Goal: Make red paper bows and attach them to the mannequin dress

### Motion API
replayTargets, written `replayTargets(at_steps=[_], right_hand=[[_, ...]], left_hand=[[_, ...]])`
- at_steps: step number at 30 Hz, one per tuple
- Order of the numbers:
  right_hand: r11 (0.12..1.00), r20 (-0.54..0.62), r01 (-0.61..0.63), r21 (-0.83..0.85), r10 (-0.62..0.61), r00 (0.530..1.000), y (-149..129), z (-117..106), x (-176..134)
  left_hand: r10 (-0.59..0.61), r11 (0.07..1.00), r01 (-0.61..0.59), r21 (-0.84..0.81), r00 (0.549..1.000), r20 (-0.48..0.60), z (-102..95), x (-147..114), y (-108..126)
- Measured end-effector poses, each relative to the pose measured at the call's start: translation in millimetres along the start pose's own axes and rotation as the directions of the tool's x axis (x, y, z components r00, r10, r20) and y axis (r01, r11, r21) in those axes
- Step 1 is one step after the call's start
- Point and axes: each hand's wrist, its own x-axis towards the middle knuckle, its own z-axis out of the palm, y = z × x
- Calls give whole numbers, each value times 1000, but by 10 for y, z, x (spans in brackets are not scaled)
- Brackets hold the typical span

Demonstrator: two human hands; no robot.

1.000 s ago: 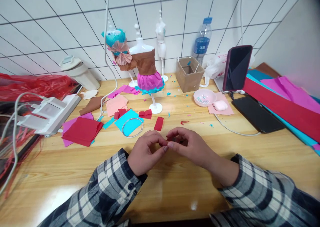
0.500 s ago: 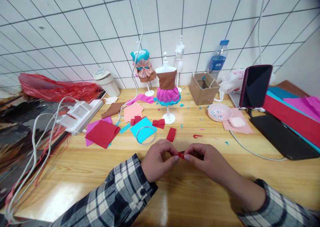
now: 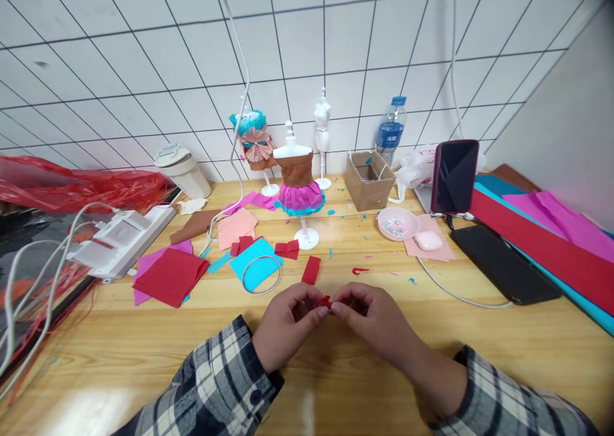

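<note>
Between my fingertips is a small piece of red crepe paper (image 3: 325,301), mostly hidden by the fingers. My left hand (image 3: 293,323) pinches its left side, and my right hand (image 3: 371,318) pinches the right side close by. Just beyond the hands lies a flat red paper strip (image 3: 311,270), with a pinched red bow-like piece (image 3: 286,250) behind it. A small mannequin (image 3: 300,177) in a brown top and magenta skirt with blue trim stands further back. To the left, a metal ring (image 3: 261,275) rests on a blue paper square (image 3: 254,260).
Red paper squares (image 3: 171,276) and a power strip (image 3: 127,241) with cables are at left. Two more mannequins, one being bare white (image 3: 322,129), stand by the wall. A cardboard box (image 3: 368,186), a pink dish of beads (image 3: 398,224), a phone (image 3: 455,177) and a black tablet-like slab (image 3: 506,260) are at right.
The view has shifted, so the table things appear further left and lower. Both hands keep pinching the red paper, with slightly altered finger positions.
</note>
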Motion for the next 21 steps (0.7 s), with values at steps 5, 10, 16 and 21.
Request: replayTargets(at_steps=[5,10,16,21], right_hand=[[1000,-7,4,-28,-5,1000,-18,5,8],[999,-14,27,-45,-28,1000,-18,17,-11],[1000,7,17,17,-17,1000,-24,18,-13],[1000,33,20,-2,-20,999,-41,13,-11]], left_hand=[[-4,999,4,40,1000,13,-6,-6,13],[2,999,-1,36,1000,-8,-1,5,21],[-19,1000,19,19,999,26,-12,-16,36],[-35,999,37,-24,998,52,-21,-5,46]])
